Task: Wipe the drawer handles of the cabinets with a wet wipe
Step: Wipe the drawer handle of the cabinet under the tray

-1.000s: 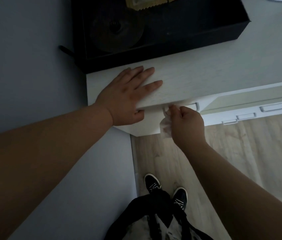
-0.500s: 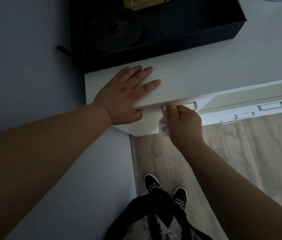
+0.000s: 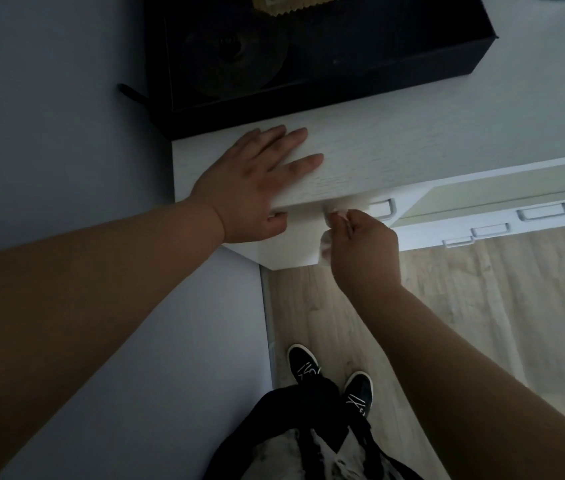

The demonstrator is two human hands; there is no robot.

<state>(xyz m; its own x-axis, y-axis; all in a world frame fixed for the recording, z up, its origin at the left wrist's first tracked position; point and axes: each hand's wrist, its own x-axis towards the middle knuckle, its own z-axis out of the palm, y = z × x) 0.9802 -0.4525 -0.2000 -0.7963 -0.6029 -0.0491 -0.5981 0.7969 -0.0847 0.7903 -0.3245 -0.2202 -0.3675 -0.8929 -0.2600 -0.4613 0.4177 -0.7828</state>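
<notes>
Up close, the silver metal bar handle [image 3: 384, 206] of the top drawer runs sideways along the front of the white wooden cabinet [image 3: 412, 140], just under the edge of its top. Only its right end shows. The rest is blurred and hidden behind the right hand [image 3: 362, 245], which pinches a crumpled white wet wipe [image 3: 324, 242] at that hidden end, the wipe hanging below the fingertips. The left hand [image 3: 253, 188] lies flat, fingers spread, on the cabinet top near its corner.
</notes>
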